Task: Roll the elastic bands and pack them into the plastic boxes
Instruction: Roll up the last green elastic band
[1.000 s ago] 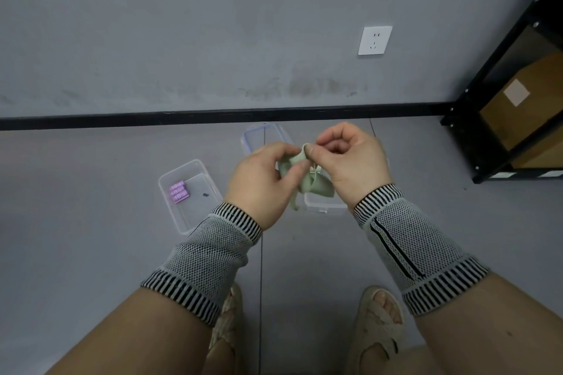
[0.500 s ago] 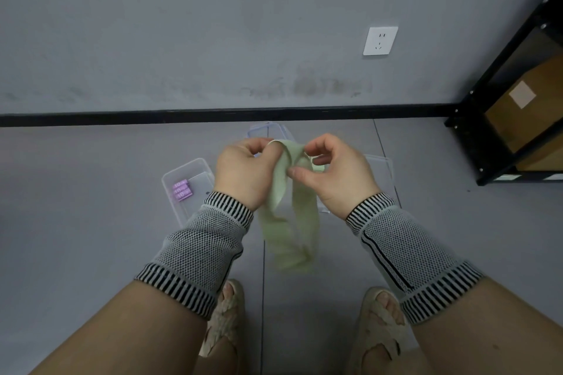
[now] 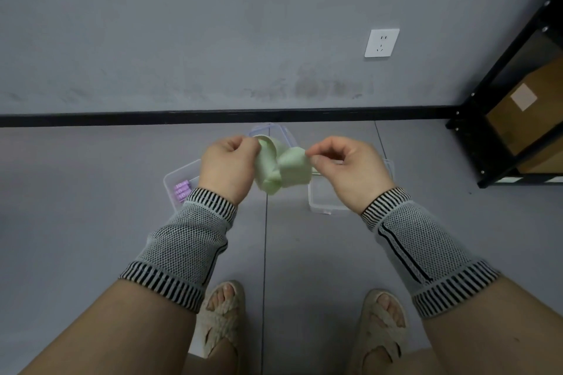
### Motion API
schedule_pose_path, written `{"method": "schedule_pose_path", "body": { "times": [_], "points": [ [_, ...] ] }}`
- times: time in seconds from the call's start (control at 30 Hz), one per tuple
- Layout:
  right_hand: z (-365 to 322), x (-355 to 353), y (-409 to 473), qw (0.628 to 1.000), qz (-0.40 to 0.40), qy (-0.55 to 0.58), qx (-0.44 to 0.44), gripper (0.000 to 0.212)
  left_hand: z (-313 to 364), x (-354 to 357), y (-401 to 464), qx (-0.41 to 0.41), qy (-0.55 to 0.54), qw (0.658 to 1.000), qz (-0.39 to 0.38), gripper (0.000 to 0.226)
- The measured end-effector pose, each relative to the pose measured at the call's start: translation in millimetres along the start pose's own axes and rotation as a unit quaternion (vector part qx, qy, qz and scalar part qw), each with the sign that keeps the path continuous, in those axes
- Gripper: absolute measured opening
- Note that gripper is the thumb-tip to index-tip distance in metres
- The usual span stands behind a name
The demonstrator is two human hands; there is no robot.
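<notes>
Green elastic band point(image 3: 281, 169): being held bunched between both hands, above the plastic boxes point(image 3: 323, 198) on the floor.
Left hand point(image 3: 227, 166): being curled round one end.
Right hand point(image 3: 350, 169): being pinched onto the other end.

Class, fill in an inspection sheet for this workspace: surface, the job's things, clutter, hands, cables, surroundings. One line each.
Surface: grey floor with a seam line running between the person's feet.
Job's things: green elastic band held up between both hands, not yet rolled; plastic box at left holding purple rolls; second box under the right hand; a third box partly hidden behind the band.
Clutter: nothing seen.
Hands: left hand grips the band; right hand pinches its other end.
Cables: nothing seen.
Surroundings: wall socket, black shelf with a cardboard carton.
</notes>
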State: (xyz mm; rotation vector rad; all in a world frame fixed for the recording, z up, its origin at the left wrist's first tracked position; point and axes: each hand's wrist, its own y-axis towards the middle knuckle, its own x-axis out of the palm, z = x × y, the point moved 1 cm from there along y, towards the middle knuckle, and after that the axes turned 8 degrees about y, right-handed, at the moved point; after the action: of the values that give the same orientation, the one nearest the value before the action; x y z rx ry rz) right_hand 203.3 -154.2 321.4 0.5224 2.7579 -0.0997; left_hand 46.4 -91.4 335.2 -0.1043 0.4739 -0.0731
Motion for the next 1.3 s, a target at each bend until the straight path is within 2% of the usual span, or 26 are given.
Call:
{"method": "schedule_pose_path", "body": {
  "times": [0.03,0.13,0.23,0.3,0.4,0.47,0.57,0.77,0.93,1.0,1.07,1.13,1.2,1.3],
  "points": [
    [0,0,-1,1.000,-0.015,-0.003,0.002,0.008,-1,0,1,0.000,0.004,1.000,0.002,0.018],
    [-1,10,-7,0.997,-0.078,-0.027,0.007,0.032,-1,4,0,0.012,0.007,1.000,-0.016,0.018],
    [-2,18,-9,0.991,-0.112,-0.075,-0.003,0.050,-1,8,-1,0.014,-0.012,0.999,-0.044,0.033],
    [-2,19,-8,0.989,-0.102,-0.108,-0.023,0.047,-1,9,-2,0.021,-0.023,0.998,-0.061,0.049],
    [0,18,-6,0.991,-0.065,-0.105,-0.047,0.024,-1,8,-3,0.027,-0.028,0.996,-0.076,0.037],
    [-1,15,-4,0.996,-0.047,-0.073,-0.028,0.015,-1,6,-2,0.015,-0.032,0.997,-0.068,0.029],
    [-3,10,-1,0.999,-0.041,0.011,0.024,0.022,-1,3,0,0.012,-0.025,0.998,-0.055,0.022],
    [-4,5,3,0.972,0.011,0.221,0.080,0.039,-2,8,-4,0.055,0.009,0.993,-0.103,0.039],
    [-10,2,2,0.950,-0.007,0.306,0.067,0.041,-1,15,-11,0.092,0.047,0.982,-0.160,0.004],
    [-10,4,0,0.961,-0.012,0.272,0.054,0.034,0,17,-14,0.121,0.061,0.978,-0.156,0.008],
    [-7,5,-2,0.988,-0.007,0.154,0.003,0.013,0,20,-16,0.133,0.070,0.977,-0.154,0.012],
    [-3,5,-1,0.998,0.024,0.053,-0.032,0.020,0,22,-15,0.121,0.069,0.980,-0.142,0.014],
    [-3,4,0,0.997,0.054,0.053,-0.015,0.018,0,21,-15,0.098,0.057,0.986,-0.125,0.016],
    [-4,0,0,0.984,0.041,0.161,0.063,0.041,3,20,-15,0.083,0.061,0.990,-0.100,0.020]
  ]
}}
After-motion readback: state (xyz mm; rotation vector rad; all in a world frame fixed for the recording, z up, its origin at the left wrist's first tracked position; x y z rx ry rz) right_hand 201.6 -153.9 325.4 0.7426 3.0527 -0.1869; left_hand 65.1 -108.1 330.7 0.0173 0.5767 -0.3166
